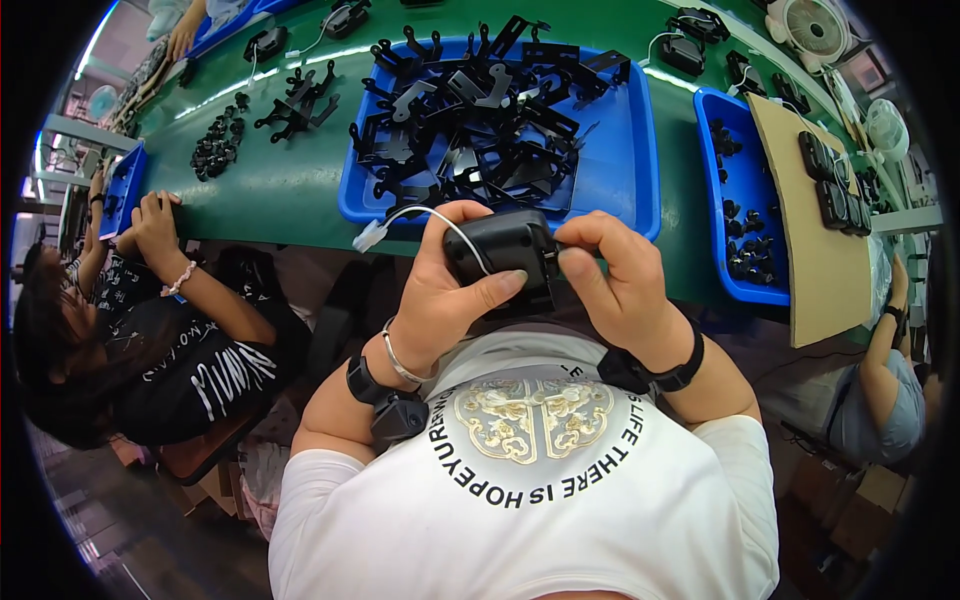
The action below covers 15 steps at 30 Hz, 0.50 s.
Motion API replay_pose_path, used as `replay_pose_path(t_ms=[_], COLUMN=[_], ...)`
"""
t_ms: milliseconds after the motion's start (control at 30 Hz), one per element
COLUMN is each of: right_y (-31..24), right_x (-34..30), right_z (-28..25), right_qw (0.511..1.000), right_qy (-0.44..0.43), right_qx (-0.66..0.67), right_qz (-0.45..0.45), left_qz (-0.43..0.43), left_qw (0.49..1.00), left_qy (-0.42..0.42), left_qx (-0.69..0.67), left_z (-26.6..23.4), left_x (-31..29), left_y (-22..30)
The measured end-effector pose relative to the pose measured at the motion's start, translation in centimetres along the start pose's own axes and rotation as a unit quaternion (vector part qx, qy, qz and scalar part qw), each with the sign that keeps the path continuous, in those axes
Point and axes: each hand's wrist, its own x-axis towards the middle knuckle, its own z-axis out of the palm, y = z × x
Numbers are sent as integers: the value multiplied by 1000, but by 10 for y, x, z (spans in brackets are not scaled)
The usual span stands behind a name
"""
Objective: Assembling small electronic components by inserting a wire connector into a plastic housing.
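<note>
In front of my chest I hold a black plastic box-like housing (508, 242), with a white cable ending in a small white connector (370, 236). My left hand (432, 305) wraps round its left side, the thumb lying across its near face. At the right end, my right hand (622, 285) pinches with thumb and forefinger at the edge, where a small dark part shows. What exactly the fingertips grip is too small to tell. Just beyond my hands, a blue tray (625, 185) holds a heap of black metal brackets (480, 110).
Small black knobs (215, 145) and loose brackets (300, 103) lie left on the green table (270, 200). To the right stand a blue bin (740, 205) with small black parts and a cardboard sheet (825, 260) bearing black housings (835, 185). A co-worker (190, 330) sits close on my left, another (885, 390) at right.
</note>
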Motion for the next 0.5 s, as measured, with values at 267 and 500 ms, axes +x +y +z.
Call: replay_pose_path(t_ms=[267,500], right_y=[9,2], right_x=[-1,-2], right_z=[-12,-13], right_qw=[990,991], right_qy=[-106,-102], right_qx=[-92,22], right_qz=[-19,81], left_qz=[17,7], left_qw=[999,1000], left_qy=[-11,-3], left_qx=[41,-12], left_z=[-5,-6], left_x=[-2,0], left_y=[-4,-8])
